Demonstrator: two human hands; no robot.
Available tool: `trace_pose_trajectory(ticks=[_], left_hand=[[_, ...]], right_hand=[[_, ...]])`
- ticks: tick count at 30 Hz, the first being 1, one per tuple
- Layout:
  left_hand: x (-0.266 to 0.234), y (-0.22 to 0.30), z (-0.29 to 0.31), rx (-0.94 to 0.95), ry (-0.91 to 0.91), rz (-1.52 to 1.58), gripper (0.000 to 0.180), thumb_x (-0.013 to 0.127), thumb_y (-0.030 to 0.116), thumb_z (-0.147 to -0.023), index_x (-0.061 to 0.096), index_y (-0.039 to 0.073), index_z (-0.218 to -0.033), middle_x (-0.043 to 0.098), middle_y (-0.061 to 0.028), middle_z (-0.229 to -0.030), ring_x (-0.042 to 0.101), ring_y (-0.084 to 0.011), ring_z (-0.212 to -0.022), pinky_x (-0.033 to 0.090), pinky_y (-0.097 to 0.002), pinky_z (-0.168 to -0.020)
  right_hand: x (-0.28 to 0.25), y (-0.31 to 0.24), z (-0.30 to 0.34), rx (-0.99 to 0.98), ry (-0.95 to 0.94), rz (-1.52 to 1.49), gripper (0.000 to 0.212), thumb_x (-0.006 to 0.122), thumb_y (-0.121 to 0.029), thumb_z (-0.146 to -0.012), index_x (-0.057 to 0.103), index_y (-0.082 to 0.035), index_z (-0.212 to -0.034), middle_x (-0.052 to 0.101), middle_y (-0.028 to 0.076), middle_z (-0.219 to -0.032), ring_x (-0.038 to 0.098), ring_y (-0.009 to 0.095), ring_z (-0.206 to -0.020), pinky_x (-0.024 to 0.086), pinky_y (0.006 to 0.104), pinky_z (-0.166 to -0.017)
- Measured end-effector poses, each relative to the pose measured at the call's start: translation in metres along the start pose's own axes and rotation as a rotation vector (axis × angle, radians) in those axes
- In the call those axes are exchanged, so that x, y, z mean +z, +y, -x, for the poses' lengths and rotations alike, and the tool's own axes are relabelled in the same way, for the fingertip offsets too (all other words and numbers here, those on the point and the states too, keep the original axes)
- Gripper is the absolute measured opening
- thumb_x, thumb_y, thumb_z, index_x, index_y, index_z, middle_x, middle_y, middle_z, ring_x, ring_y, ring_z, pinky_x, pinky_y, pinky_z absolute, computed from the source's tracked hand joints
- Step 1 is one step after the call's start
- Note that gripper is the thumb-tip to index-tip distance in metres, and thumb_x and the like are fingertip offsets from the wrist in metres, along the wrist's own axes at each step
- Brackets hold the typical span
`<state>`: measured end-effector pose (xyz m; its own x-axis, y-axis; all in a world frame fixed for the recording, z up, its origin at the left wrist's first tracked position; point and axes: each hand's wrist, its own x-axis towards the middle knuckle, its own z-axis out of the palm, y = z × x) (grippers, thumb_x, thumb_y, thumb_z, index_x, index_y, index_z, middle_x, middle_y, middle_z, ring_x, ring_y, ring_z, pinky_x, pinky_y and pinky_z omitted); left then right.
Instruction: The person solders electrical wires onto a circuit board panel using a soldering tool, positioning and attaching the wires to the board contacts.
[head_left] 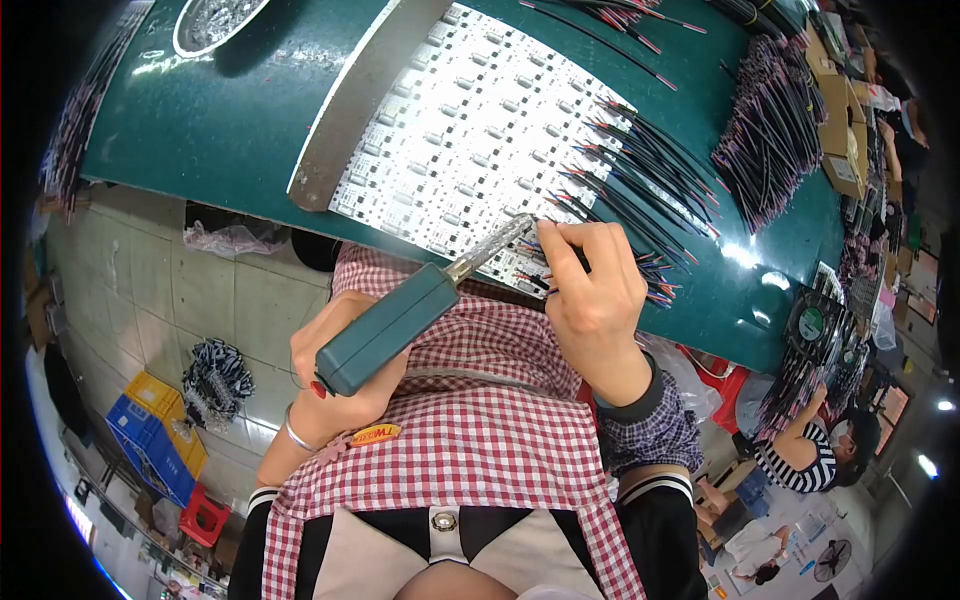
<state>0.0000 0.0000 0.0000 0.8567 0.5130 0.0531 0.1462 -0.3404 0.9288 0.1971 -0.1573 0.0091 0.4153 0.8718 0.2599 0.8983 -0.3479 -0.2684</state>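
Note:
My left hand (345, 350) is wrapped round the green body of a soldering gun (395, 325). Its metal tip points up and right, onto the near right part of a white circuit-board panel (470, 130). Close beside that tip my right hand (595, 290) has its thumb and forefinger pinched together over the panel; whatever lies between them is too small to make out. Black wires (650, 150) with red and blue ends stick out in several bunches along the panel's right side, some partly hidden behind my right hand.
A curved grey metal bar (370, 100) lies across the panel's left edge on the green table (240, 130). Far left stands a white bowl (215, 25). Wire bundles (770, 130) and a cardboard box (843, 135) are at the right. Another person (815, 455) works beyond the table's right end.

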Motion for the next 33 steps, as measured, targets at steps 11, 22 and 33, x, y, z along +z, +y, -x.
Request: trace_pose_trajectory(ticks=[11, 22, 33], left_hand=[[-0.002, -0.002, 0.003, 0.07, 0.039, -0.042, 0.022, 0.073, -0.008, -0.062, 0.069, -0.005, -0.084, 0.068, -0.0168, -0.086, 0.069, -0.0286, -0.073, 0.056, -0.0328, -0.062], [0.0, 0.0, 0.003, 0.005, 0.016, -0.004, 0.021, 0.073, -0.008, -0.064, 0.069, -0.004, -0.084, 0.067, -0.0154, -0.085, 0.068, -0.028, -0.073, 0.055, -0.033, -0.064], [-0.003, -0.005, 0.014, -0.025, 0.036, 0.024, 0.021, 0.074, -0.005, -0.067, 0.07, -0.004, -0.087, 0.067, -0.0159, -0.083, 0.068, -0.0269, -0.068, 0.054, -0.0312, -0.06]], right_hand=[[-0.002, 0.001, -0.003, 0.014, -0.005, -0.012, 0.032, 0.066, 0.004, -0.067, 0.069, 0.002, -0.098, 0.06, 0.008, -0.088, 0.06, 0.024, -0.079, 0.05, 0.0318, -0.058], [0.001, 0.006, -0.001, -0.016, 0.013, -0.055, 0.031, 0.065, 0.004, -0.066, 0.069, 0.002, -0.097, 0.06, 0.007, -0.087, 0.059, 0.023, -0.078, 0.05, 0.0322, -0.058], [0.002, 0.003, 0.0, -0.056, 0.007, 0.03, 0.029, 0.064, 0.0, -0.07, 0.068, 0.004, -0.098, 0.059, 0.009, -0.089, 0.059, 0.023, -0.08, 0.05, 0.0306, -0.059]])
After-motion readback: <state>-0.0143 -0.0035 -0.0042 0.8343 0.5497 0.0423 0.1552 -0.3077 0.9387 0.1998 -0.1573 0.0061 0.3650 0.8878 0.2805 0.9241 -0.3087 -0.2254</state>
